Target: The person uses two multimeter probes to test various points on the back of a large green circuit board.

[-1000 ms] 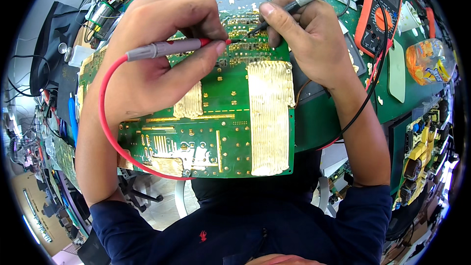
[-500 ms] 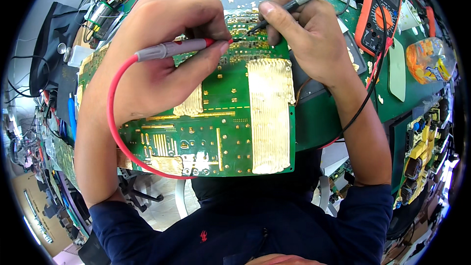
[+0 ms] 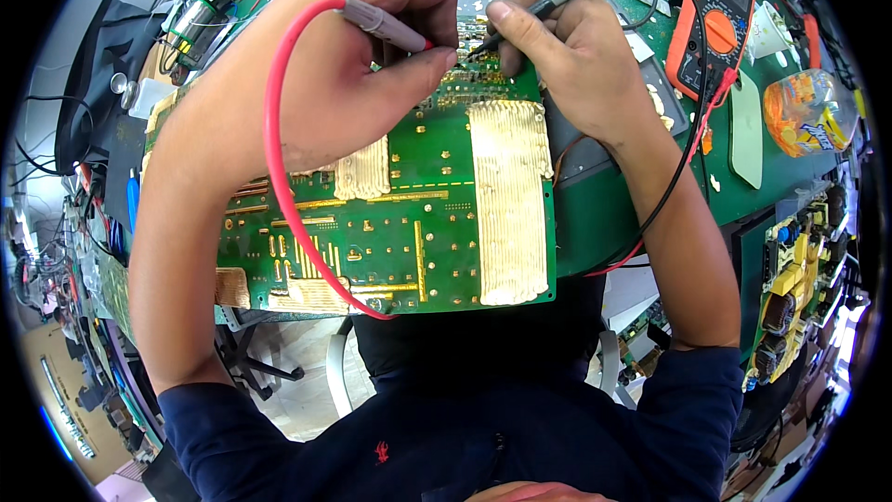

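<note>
A large green circuit board (image 3: 409,251) lies in front of me, with ribbed cream-coloured pads (image 3: 509,214) on its surface. My left hand (image 3: 362,65) pinches a test probe (image 3: 386,24) with a grey grip and a red lead, its tip pointing at the small parts near the board's far edge. Across from it, my right hand (image 3: 576,65) grips a black-and-grey probe (image 3: 557,0) whose dark tip comes down on the same crowded strip. The two tips are close together; exact contact is too small to tell. An orange multimeter (image 3: 714,23) lies at the far right, with leads plugged in.
A grey mat (image 3: 650,70) with cream crumbs lies under the board's far part. Right of it are a pale green flat piece (image 3: 746,130) and a clear jar with orange contents (image 3: 810,113). Another populated board (image 3: 790,288) stands at the right; wired devices (image 3: 197,33) sit far left.
My left hand has moved away from me and slightly right, its probe now tilted more steeply. The red lead's loop has shifted right. My right hand has hardly moved.
</note>
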Demonstrator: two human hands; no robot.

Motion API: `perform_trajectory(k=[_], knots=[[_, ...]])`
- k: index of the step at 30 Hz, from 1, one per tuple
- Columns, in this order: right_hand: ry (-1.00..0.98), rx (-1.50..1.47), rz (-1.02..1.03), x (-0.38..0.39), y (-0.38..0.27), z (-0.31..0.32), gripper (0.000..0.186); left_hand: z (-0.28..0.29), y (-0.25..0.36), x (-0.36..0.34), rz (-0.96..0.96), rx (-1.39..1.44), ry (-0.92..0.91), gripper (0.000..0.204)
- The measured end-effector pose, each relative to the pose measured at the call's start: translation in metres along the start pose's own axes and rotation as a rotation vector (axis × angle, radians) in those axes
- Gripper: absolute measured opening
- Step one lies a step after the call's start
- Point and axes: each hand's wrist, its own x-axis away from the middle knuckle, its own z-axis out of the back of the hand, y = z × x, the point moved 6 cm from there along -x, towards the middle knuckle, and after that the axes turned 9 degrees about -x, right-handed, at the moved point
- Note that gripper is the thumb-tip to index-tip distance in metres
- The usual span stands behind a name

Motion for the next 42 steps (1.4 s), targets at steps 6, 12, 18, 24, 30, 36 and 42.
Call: perform_trajectory(k=[6,12,18,24,30,36,42], knots=[[-0.002,0.021,-0.034,-0.001,0.003,-0.001,0.030,-0.002,0.000,-0.001,0.016,-0.013,-0.004,0.010],[0.013,-0.020,-0.052,-0.001,0.004,0.002,0.028,0.002,0.000,0.006,-0.071,-0.117,0.102,0.025],[0.000,-0.014,-0.107,-0.001,0.009,0.000,0.024,0.000,-0.003,0.005,-0.035,-0.139,-0.007,0.035],[-0.008,-0.048,-0.168,-0.001,-0.003,0.001,0.023,0.001,0.000,0.004,0.019,-0.169,-0.044,0.034],[-0.009,-0.048,-0.165,0.000,0.001,-0.002,0.023,0.001,-0.004,0.006,0.035,-0.111,-0.030,0.026],[0.021,-0.071,-0.146,0.000,0.000,-0.001,0.024,0.001,-0.005,0.004,0.053,-0.102,-0.043,0.025],[-0.013,-0.062,-0.158,-0.002,0.004,-0.001,0.025,0.004,-0.002,0.007,-0.009,-0.116,-0.031,0.025]])
